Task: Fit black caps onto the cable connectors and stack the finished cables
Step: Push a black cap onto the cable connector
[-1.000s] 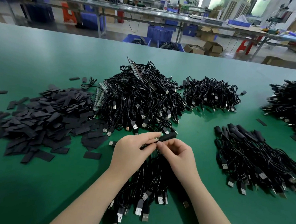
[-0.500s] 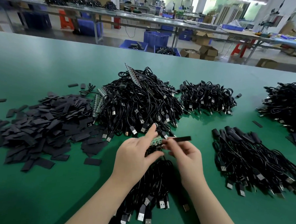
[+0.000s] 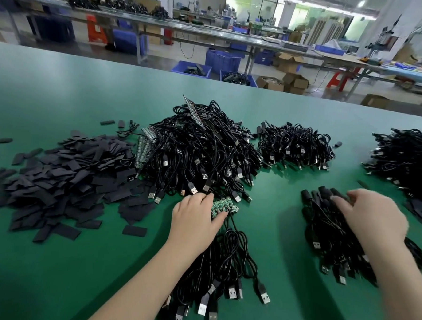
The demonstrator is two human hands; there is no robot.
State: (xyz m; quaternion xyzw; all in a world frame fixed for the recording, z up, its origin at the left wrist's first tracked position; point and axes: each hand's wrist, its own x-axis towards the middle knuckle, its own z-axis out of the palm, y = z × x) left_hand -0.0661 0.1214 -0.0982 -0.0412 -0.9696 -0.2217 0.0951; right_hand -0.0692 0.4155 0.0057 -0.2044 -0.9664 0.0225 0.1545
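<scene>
smooth matt green table [image 3: 53, 261], glossy black cables [image 3: 200, 154], shiny metal plugs [image 3: 265, 297].

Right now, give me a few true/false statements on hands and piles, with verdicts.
1. The left hand holds a green strip of circuit boards. True.
2. The right hand is at the pile of flat black caps. False: it rests on the finished cable stack on the right.
3. The cap pile lies left of the big cable heap. True.
4. Both hands meet over one connector. False: they are apart.
5. The table is red. False: green.
</scene>
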